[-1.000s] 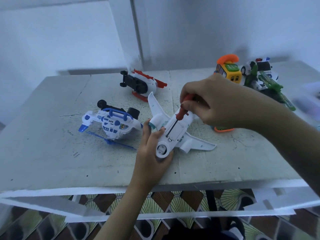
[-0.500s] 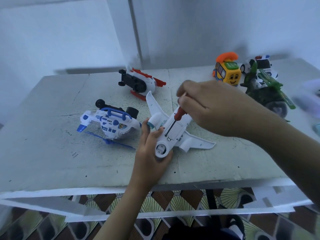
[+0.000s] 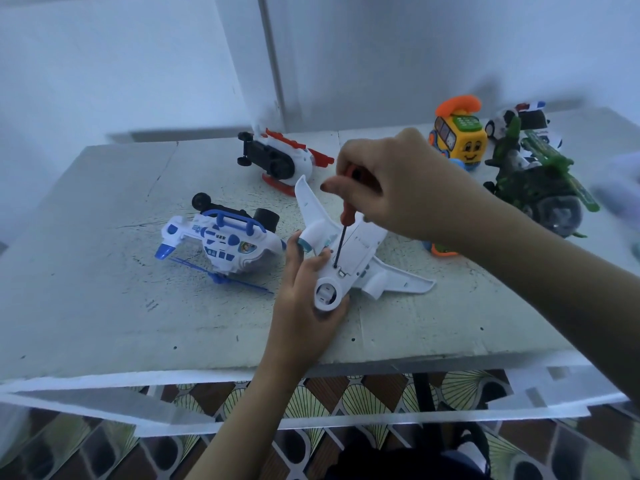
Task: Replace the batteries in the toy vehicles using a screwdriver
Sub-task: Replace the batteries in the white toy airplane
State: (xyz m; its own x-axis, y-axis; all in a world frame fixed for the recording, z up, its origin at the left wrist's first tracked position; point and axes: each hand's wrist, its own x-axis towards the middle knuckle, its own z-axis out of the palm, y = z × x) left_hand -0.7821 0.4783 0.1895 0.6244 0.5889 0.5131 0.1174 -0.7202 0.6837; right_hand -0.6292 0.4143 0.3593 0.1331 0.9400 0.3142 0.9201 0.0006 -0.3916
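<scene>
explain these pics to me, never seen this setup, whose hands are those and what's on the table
There is no machine here: these are a person's two bare hands, filmed by one wide-angle camera worn on the head, looking forward and down. The left hand grips the white plastic toy aeroplane, turned belly up on the pale grey table. The right hand holds a red-handled screwdriver, tip set into the aeroplane's underside. Also on the table: a blue-and-white toy helicopter, a red-and-white toy vehicle on its back, a yellow toy bus with an orange handset, a green camouflage toy aircraft and a small black-and-white toy car.
</scene>
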